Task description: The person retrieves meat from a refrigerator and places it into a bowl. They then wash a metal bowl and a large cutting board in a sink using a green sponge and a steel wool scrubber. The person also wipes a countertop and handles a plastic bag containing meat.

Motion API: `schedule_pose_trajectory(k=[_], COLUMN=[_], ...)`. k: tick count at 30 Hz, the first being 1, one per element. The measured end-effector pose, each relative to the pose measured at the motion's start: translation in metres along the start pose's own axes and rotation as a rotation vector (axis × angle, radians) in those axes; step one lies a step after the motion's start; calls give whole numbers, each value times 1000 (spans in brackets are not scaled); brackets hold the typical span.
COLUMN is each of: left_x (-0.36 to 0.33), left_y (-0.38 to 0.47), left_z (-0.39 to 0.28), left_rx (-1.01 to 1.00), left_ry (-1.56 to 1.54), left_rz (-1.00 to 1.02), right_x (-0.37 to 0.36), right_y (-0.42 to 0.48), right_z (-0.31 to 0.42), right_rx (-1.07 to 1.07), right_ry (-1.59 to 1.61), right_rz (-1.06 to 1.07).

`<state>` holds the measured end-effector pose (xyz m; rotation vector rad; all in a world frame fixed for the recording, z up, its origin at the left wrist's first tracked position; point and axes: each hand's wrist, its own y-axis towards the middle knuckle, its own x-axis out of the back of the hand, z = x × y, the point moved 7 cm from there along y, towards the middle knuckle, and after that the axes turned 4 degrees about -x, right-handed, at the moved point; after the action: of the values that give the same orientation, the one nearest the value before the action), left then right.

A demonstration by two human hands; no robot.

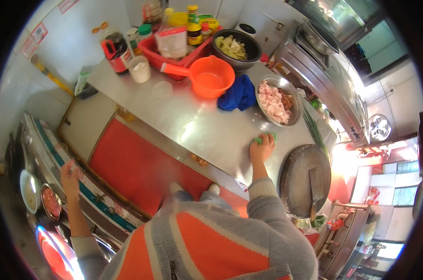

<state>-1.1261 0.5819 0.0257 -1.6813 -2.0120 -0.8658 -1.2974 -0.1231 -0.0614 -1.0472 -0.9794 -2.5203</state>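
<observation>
My right hand (262, 149) presses a green cloth or sponge (274, 137) onto the stainless steel table (173, 120). Just beyond it stands a metal bowl (298, 115) of chopped pale meat (272, 101) with a browner portion at one side. To its right lies a round wooden chopping block (295, 189), a cleaver (316, 185) flat on top. My left hand (70, 180) is raised at the far left, fingers loosely apart, above or beside a counter with a teal stripe (54, 147); nothing is clearly seen in it.
An orange plastic ladle (211, 78), blue cloth (239, 92) and dark pot of cut vegetables (255, 52) stand toward the back. A red basket (150, 52) holds seasonings beside a sauce bottle (118, 52). Green onions (313, 127) lie at right. Bowls (30, 190) sit at lower left.
</observation>
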Motion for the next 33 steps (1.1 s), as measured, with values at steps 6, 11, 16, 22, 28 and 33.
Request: schedule_pose_trajectory(k=[6,11,16,22,28,33], left_x=[-153,-242,-287,-284,-271,-247], left_y=[-44,-118,-174,-239,-267,-256], left_z=[-148,-191,-218,-213,-213,-166], left_rx=[-3,50,150,300,404,399], left_ry=[-213,-415,-488,-486,-303,-187], left_rz=[539,843,903,930,996,933], right_x=[-50,-55,-37,-61,-88,-15], right_y=[47,19,12,51,-92,-117], right_z=[22,42,35,11,161,181], right_rx=[82,361,168,199,504,269], right_ry=[143,520,841,654,1078,1275], right_rz=[27,434,697,320,733,1180])
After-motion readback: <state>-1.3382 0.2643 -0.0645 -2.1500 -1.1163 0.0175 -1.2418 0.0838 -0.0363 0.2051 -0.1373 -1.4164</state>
